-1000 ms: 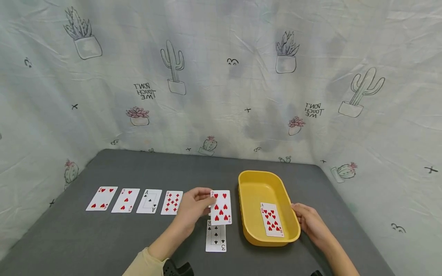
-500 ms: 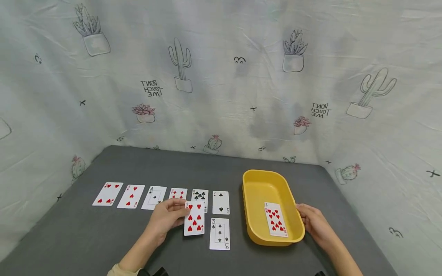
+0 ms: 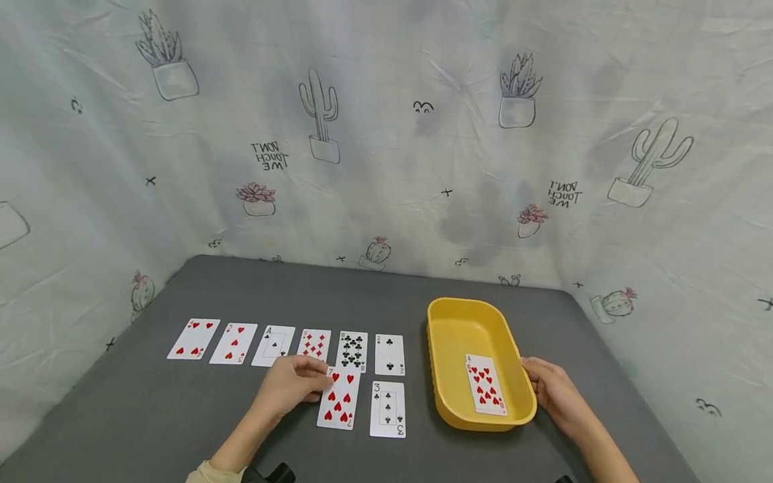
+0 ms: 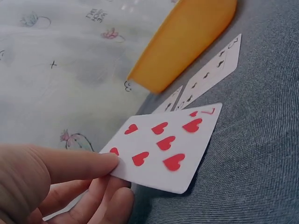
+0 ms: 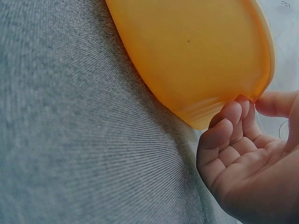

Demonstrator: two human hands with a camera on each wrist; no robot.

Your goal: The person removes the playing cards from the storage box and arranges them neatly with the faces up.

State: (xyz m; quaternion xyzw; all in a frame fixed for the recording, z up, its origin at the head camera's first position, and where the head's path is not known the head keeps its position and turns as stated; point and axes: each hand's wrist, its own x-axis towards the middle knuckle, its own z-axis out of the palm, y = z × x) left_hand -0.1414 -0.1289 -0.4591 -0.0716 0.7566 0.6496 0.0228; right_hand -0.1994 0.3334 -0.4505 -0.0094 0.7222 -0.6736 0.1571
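My left hand pinches the left edge of a seven of hearts between thumb and fingers, low over the table. In the left wrist view the card faces up, slightly tilted, its near edge above the cloth. A ten of clubs lies just beyond it, and a three of clubs lies to its right. My right hand grips the right side of a yellow plastic tray, thumb at the rim and fingers curled against the outer wall. Red heart cards lie in the tray, an A showing at the top corner.
Along the back runs a row of face-up cards: a four of hearts, a three of hearts, a black ace, a nine of diamonds and a black two. A cactus-print curtain hangs behind the grey table.
My left hand has carried the seven of hearts leftward from beside the tray, then lowered it toward the table left of the three of clubs. The right hand stays on the tray.
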